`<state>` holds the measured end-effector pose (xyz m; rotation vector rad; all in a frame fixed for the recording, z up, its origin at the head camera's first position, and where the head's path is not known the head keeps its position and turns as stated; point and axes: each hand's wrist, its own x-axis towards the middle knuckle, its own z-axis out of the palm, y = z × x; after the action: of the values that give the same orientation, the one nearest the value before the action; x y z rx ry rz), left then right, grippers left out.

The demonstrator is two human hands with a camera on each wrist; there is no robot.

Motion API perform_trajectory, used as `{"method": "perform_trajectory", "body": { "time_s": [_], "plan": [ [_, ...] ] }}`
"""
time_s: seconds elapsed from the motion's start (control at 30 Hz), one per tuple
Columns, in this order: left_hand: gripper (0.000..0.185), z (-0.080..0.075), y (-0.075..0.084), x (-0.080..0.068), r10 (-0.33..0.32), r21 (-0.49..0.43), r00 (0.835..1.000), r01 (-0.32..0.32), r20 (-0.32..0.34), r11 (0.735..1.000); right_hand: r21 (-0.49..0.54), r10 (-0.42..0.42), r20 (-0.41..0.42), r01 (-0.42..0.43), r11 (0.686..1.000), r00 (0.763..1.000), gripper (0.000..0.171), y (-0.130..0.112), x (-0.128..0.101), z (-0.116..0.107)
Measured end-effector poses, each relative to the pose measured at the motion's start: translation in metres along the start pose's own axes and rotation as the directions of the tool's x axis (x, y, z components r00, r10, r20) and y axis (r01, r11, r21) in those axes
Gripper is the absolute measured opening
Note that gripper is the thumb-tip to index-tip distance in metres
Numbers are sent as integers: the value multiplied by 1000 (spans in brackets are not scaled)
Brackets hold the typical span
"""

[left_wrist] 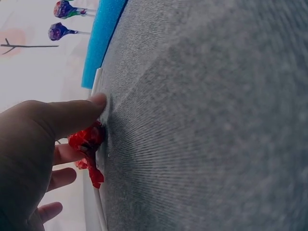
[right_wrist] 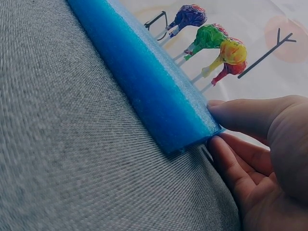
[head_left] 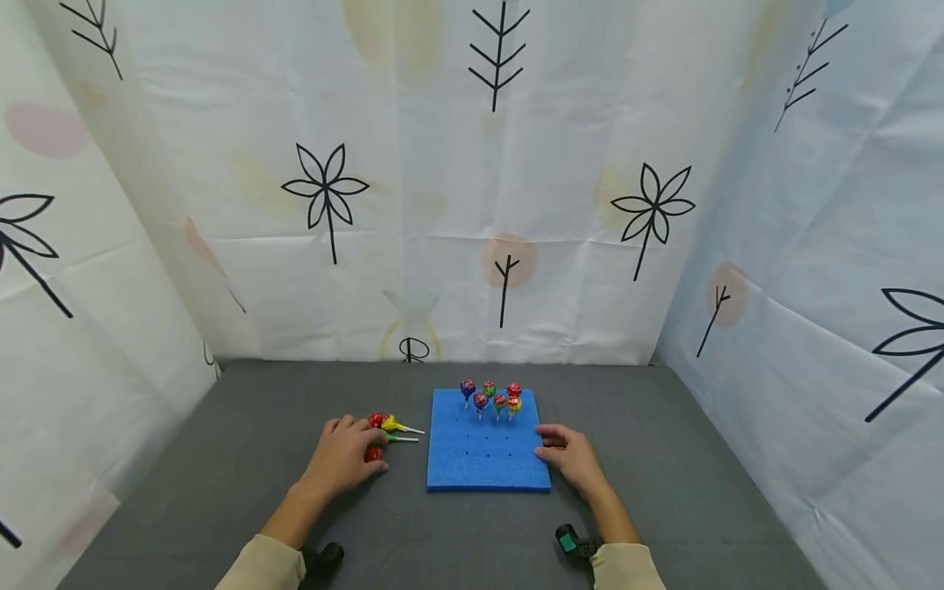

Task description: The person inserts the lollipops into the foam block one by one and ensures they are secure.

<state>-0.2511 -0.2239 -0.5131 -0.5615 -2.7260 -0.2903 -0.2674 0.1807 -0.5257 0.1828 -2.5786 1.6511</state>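
Note:
My left hand (head_left: 345,456) lies palm down on the grey table left of a blue foam board (head_left: 479,460). Its thumb (left_wrist: 72,115) and fingers close round the head of a red lollipop (left_wrist: 86,142) lying on the table. Two more loose lollipops (head_left: 388,424) lie just beyond the fingers. My right hand (head_left: 569,456) rests at the board's right edge, its thumb (right_wrist: 245,113) on the top face of the foam (right_wrist: 144,82) and the fingers straight beside it. Several wrapped lollipops (head_left: 490,397) stand in holes along the board's far edge.
The table (head_left: 221,459) has a grey cloth top and is closed in by white curtain walls printed with leaves at the back and both sides. Rows of small holes dot the near half of the board. A wrist camera (head_left: 577,543) sits on each forearm.

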Motion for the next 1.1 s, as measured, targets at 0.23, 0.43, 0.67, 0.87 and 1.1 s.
{"method": "perform_trajectory", "body": {
  "time_s": [0.23,0.43,0.67,0.87,1.1],
  "plan": [
    [32,-1,-1,-1,-14,9,998,14,63,1000,4,0,3,0,1000,1000,32,0,0,0],
    [29,-4,1,-1,-15,-16,998,16,65,1000,5,-2,1,2,1000,1000,31,0,-1,0],
    [29,-8,6,3,-44,-95,998,49,54,994,11,-9,0,9,1000,1000,31,1,-1,0],
    [29,-10,11,8,-104,-173,993,113,62,978,14,-25,1,25,1000,1000,31,2,0,0],
    [29,-18,19,16,-81,-233,997,79,2,969,14,-28,-2,28,1000,1000,31,3,0,0]
  ]
}}
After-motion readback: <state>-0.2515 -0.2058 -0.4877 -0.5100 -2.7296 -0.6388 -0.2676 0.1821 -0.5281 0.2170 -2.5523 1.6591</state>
